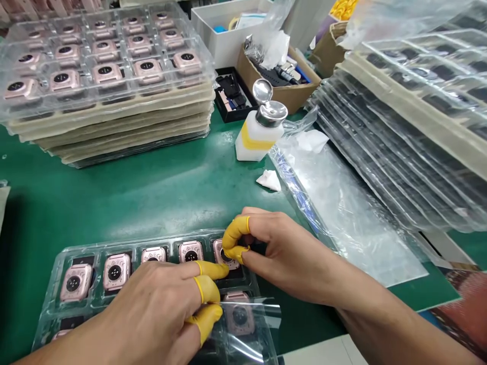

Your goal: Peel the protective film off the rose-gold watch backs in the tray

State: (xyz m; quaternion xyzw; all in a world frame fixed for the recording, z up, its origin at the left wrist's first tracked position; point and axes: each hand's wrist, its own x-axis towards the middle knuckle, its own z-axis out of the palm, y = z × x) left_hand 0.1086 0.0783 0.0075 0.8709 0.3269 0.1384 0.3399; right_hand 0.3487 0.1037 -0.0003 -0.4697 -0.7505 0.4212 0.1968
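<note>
A clear plastic tray (99, 247) lies in front of me with pink smartwatches, backs up, in its pockets. My right hand (262, 241), in yellow finger cots, pinches thumb and forefinger together over the top right smartwatch (219, 249). What is between those fingertips is hidden. My left hand (167, 299) reaches over the tray, its forefinger touching the same watch's lower edge. Its other cotted fingertips close at the edge of a clear plastic sheet (262, 317), which covers part of the second row. Another smartwatch (240, 315) shows through the sheet.
Stacked trays of pink watches (114, 109) stand at the back left, and more stacked trays (399, 126) at the right. Between them are a pump bottle (255, 136), crumpled white tissue (269, 180), a black box (234, 96) and a cardboard box (292, 96). A plastic bag (353, 218) lies right.
</note>
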